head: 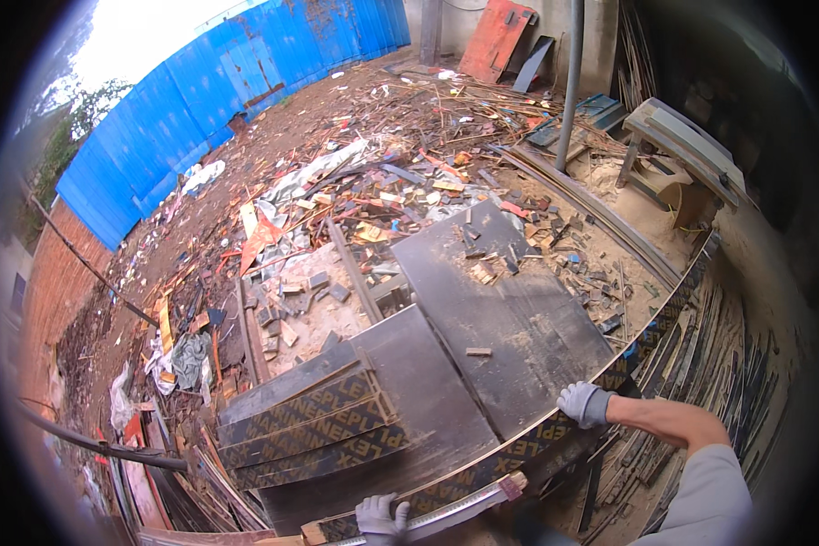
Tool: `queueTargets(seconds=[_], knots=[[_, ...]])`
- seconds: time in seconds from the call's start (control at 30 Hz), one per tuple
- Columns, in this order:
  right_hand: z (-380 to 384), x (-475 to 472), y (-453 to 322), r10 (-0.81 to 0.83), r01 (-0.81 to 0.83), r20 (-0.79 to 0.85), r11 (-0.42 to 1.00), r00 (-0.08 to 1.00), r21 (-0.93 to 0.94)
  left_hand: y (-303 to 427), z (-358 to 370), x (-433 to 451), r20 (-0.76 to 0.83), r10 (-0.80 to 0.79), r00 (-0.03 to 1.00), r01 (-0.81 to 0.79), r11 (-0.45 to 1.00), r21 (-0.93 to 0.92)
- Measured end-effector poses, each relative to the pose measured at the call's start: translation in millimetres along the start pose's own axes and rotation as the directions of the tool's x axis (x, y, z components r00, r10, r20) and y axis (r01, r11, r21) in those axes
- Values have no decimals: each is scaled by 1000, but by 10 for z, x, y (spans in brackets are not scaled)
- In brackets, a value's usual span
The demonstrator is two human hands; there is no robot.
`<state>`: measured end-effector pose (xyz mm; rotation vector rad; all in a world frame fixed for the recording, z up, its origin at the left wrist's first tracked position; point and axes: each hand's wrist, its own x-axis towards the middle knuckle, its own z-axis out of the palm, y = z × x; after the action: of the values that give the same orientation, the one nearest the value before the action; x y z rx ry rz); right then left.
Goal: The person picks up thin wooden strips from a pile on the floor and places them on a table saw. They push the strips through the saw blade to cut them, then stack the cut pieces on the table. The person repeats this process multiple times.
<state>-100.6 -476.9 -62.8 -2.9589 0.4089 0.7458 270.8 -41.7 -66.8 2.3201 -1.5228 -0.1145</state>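
A long strip of dark film-faced plywood with yellow lettering stands on edge, running from the bottom middle to the upper right. My right hand, in a pale grey work glove, grips its upper edge near the middle. At the strip's near end, my left hand, gloved alike, holds it with the thumb to the right. Beside the left hand a bar with a graduated scale runs along the strip, ending in a worn reddish block. Beyond the strip lie dark plywood sheets dusted with sawdust.
Several lettered plywood strips lie stacked on the left. Small offcuts rest on the far sheet. Long thin strips cover the ground at right. A metal pole, a sawdust-covered bench and a blue metal fence stand farther off.
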Motion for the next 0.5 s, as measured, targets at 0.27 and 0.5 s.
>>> queueTargets(seconds=[0.27,0.5], knots=[[-94,124,-145,39,-33,98,998,994,-57,-164,151,-99,-69,-36,997,32,998,-52],[55,119,-339,86,-87,-11,989,996,-116,-193,167,-99,-58,-27,998,26,999,-22]])
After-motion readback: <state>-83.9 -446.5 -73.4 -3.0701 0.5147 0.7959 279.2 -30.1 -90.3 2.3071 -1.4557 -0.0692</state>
